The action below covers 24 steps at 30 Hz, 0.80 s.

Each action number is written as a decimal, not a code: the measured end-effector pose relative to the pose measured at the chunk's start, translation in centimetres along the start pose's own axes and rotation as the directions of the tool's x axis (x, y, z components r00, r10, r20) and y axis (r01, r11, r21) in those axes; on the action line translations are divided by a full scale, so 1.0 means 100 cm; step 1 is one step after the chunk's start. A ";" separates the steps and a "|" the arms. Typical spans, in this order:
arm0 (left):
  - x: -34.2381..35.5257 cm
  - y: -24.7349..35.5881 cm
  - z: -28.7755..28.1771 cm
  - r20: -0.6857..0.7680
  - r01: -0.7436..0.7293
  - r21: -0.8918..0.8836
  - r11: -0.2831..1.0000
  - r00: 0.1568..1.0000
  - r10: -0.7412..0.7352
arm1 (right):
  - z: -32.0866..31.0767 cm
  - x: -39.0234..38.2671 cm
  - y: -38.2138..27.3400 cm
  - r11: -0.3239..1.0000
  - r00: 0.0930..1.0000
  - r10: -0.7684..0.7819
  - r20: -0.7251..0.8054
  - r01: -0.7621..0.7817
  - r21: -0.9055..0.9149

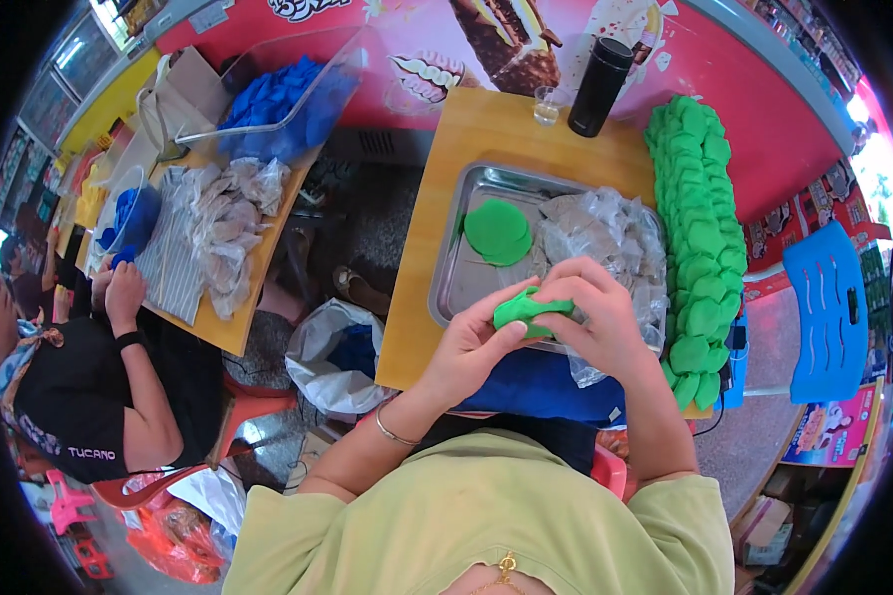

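Both of my hands are closed around a soft green folded piece (pixel 531 309) in front of my chest, over the near edge of a metal tray (pixel 446 268). My left hand (pixel 476 345) grips it from the left, thumb along its near side. The fingers of my right hand (pixel 593 309) pinch it from the right and above. Inside the tray lies a small pile of flat round green pieces (pixel 498 232). Beside that pile, crumpled clear plastic bags (pixel 610 238) with pale contents fill the tray's right part.
Long overlapping rows of green pieces (pixel 697 248) line the table's right edge. At the back stand a black thermos (pixel 600 87) and a clear cup (pixel 546 106). A blue chair (pixel 829 312) is at right. On the left, a co-worker's hand (pixel 122 295) is near a tub (pixel 129 218) of blue pieces.
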<state>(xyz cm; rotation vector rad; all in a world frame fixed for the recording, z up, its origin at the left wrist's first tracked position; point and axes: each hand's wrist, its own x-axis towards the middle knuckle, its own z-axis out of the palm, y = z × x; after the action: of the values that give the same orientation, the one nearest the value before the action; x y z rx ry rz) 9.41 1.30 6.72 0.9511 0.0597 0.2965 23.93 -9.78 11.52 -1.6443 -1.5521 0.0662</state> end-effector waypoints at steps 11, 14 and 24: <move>0.009 0.019 -0.005 0.040 0.023 0.227 0.974 0.999 -0.033 | -0.015 0.007 -0.007 0.987 0.988 -0.104 0.112 0.116 -0.113; 0.012 0.021 -0.004 0.081 0.087 0.234 0.968 0.991 -0.108 | -0.020 0.007 -0.003 0.998 0.978 -0.044 0.202 0.050 -0.028; 0.026 0.007 0.007 0.014 0.220 0.062 0.973 0.975 -0.221 | -0.034 0.001 0.009 1.000 0.957 0.014 0.291 -0.011 -0.013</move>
<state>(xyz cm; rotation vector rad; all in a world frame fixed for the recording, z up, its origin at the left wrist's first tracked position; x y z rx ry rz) 11.84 1.78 7.87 0.9975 0.1550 0.0794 26.60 -11.38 13.18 -1.7116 -1.7626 0.3200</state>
